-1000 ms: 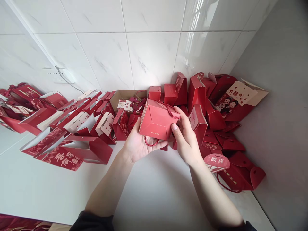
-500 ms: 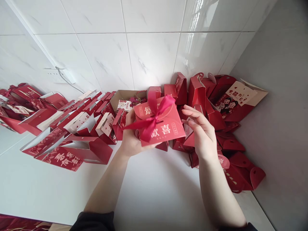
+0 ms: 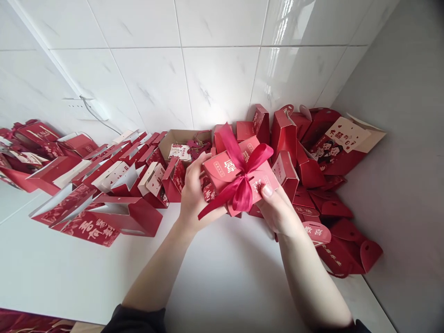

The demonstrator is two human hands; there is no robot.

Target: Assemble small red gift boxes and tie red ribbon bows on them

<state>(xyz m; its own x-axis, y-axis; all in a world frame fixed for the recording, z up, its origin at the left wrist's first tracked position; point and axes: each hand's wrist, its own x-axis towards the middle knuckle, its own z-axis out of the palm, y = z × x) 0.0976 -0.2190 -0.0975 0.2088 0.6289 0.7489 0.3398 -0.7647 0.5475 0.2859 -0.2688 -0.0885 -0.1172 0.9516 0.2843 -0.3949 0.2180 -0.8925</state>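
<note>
A red gift box [image 3: 222, 172] with pale characters is held up above the white table, a dark pink ribbon bow [image 3: 244, 177] tied over its top. My left hand [image 3: 194, 199] grips the box from its left and lower side. On the right corner, the thumb of my right hand [image 3: 279, 208] presses on top, with the other fingers hidden beneath or behind the box. The ribbon's long tail hangs toward the lower left, over my left hand's side.
Many red and cream gift boxes and bags [image 3: 128, 217] stand at the left. More red boxes [image 3: 307, 166] pile up at the right by the grey wall. A brown open box [image 3: 168, 138] with tags sits behind. The white table [image 3: 222, 277] lies in front of the tiled wall.
My right hand has moved left and taken hold of the box's right corner. The box has turned and shifted slightly right, with its bow.
</note>
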